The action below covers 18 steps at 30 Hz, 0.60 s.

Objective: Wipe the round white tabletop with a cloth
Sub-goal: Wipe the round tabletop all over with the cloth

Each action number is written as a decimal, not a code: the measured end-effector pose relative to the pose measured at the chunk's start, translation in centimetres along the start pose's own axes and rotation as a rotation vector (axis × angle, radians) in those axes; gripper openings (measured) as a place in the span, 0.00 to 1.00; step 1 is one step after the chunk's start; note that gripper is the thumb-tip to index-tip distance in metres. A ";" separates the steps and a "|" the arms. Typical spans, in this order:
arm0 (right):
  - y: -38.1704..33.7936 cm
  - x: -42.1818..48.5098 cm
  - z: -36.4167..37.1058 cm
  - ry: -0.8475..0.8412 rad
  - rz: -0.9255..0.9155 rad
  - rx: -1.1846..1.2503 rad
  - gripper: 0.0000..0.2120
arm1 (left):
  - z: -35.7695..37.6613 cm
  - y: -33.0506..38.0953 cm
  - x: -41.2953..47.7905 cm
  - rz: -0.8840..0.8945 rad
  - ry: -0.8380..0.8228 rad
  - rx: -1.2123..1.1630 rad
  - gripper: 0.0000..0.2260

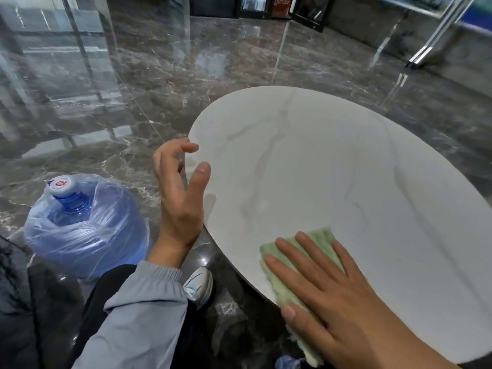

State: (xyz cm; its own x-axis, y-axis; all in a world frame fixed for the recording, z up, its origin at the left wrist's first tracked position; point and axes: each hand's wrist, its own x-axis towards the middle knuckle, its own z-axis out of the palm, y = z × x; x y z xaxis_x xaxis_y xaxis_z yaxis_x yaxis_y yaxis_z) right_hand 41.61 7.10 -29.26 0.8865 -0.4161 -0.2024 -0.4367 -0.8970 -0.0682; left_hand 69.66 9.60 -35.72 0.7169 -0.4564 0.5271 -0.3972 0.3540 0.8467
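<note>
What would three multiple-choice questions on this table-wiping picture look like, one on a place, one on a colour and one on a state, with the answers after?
1. Where is the blue water bottle? A. on the floor, left of the tabletop; B. on the tabletop; C. on a chair.
2. What colour is the cloth? A. red; B. pale green; C. black.
3. How does the right hand meet the cloth? A. clenched round it; B. lifted off it; C. flat, fingers straight, pressing it down.

Answers: 1 A, the bottle stands on the floor beside the table. 2 B, green stripes show between the fingers. 3 C, palm and fingers lie spread over the cloth.
</note>
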 end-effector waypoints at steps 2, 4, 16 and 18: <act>0.7 -1.9 0.3 -0.026 0.038 -0.008 0.28 | 0.3 0.4 -0.6 0.109 -0.063 0.124 0.12; 0.9 -2.3 0.5 -0.035 0.058 -0.010 0.27 | 0.7 1.0 -1.2 0.102 -0.091 0.179 0.11; -0.7 8.6 -1.0 0.054 0.058 0.120 0.26 | 0.9 1.8 -1.6 0.114 -0.084 0.251 0.11; -0.7 7.7 -0.8 0.065 0.052 0.105 0.26 | 1.0 1.9 -1.4 0.142 -0.104 0.292 0.10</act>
State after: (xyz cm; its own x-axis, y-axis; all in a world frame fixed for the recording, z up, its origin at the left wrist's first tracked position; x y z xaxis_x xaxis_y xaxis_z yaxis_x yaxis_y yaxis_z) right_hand 48.86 4.37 -29.99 0.8687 -0.4736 -0.1449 -0.4930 -0.8549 -0.1617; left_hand 67.32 10.15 -34.77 0.5859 -0.5055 0.6333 -0.6474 0.1780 0.7411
